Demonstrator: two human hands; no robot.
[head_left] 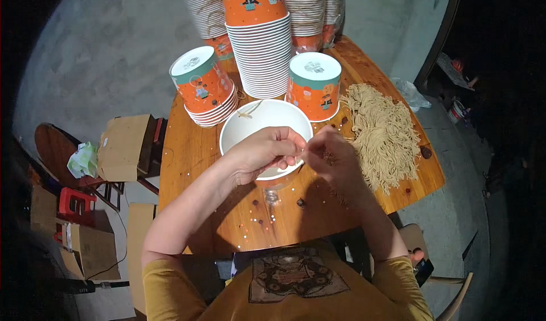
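Over an open white paper bucket (234,128), my two hands meet with their fingertips close together. My left hand (267,153) is closed in a pinch at the bucket's near right rim. My right hand (336,156) is also closed, thumb and fingers drawn together just beside it. Whatever lies between the fingertips is too small to make out. A few short beige cords (247,114) hang at the bucket's far inner wall. To the right of my right hand lies a big heap of beige cords (381,133).
Behind the open bucket rises a tall stack of paper buckets (259,53), flanked by an upturned orange bucket (314,87) and a shorter upturned stack (202,87). White specks dot the wooden table (227,224). Cardboard boxes (125,148) and a red stool (77,204) stand left.
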